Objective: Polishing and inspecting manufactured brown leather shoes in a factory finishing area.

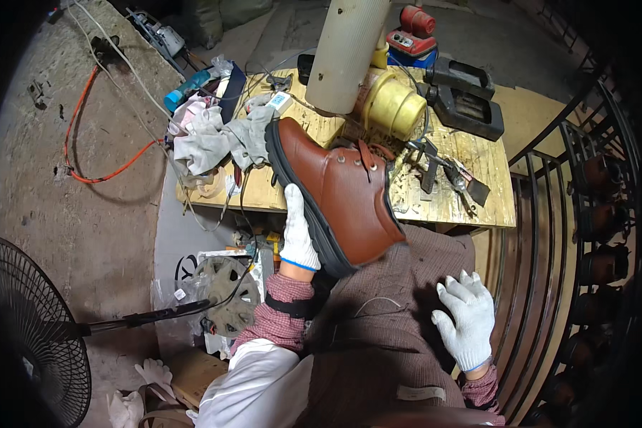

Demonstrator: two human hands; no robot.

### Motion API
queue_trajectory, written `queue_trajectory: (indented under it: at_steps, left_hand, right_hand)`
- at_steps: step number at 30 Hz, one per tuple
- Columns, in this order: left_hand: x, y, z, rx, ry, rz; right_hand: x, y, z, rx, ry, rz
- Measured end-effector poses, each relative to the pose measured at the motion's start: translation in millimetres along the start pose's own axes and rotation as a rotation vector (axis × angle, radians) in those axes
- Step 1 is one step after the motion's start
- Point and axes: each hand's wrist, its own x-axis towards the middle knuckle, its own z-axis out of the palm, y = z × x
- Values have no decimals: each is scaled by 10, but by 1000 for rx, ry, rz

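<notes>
In my left hand (299, 232), which wears a white knit glove, is a brown leather boot (342, 192) with a black sole and brown laces. I grip it along the sole, and the fingers behind it are mostly hidden. The boot lies on its side, its toe towards the workbench and its heel near my lap. My right hand (468, 317), gloved in white too, hovers over my right thigh beside the brown apron (385, 335). Its fingers are spread, with nothing in them.
A wooden workbench (488, 192) carries a yellow machine part (392, 105), grey rags (201, 146), black trays (469, 110) and scattered tools (464, 187). A metal rack (542, 285) with several boots stands on the right. At left are a black fan (39, 335) and an orange cable (71, 139).
</notes>
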Motion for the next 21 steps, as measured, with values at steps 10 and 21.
queue_trajectory:
  at_steps: [10,21]
  left_hand:
    - [313,330,168,243,283,339]
    - [824,679,646,407,273,818]
  right_hand:
    - [-327,174,150,-13,24,138]
    - [-80,242,195,-39,19,74]
